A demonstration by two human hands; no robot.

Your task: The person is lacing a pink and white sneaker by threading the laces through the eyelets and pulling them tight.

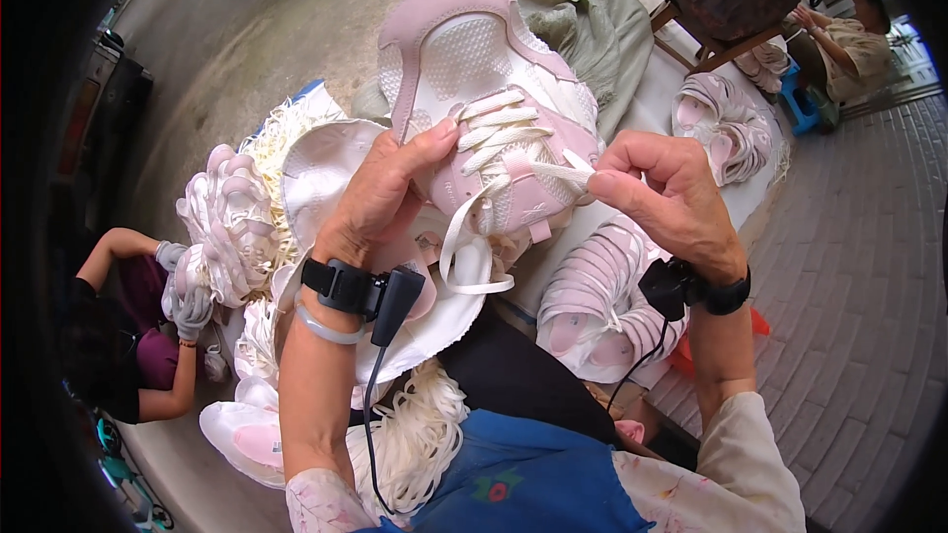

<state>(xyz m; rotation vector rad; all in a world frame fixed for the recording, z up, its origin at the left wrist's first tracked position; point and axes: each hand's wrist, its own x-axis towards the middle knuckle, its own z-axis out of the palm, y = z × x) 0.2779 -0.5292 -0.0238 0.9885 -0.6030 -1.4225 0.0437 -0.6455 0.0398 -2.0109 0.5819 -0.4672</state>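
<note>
A pink and white shoe upper [474, 54] is held up in front of me, its white lace [502, 133] criss-crossing the eyelets. My left hand [380, 188] grips the upper's left edge, thumb on the pink side by the lacing. My right hand [667, 188] pinches one lace end between thumb and forefinger and draws it out to the right of the tongue. The other end hangs in a loop [454, 247] below the upper. Part of my left hand's fingers is hidden behind the upper.
Stacked uppers lie at right [602, 296], far right [726, 128] and left [232, 222]. White laces [410, 444] rest on my lap, more [286, 143] behind the left stack. A grey-green cloth [583, 30] lies beyond. Gloved hands [188, 301] of another person work at left; someone sits far right.
</note>
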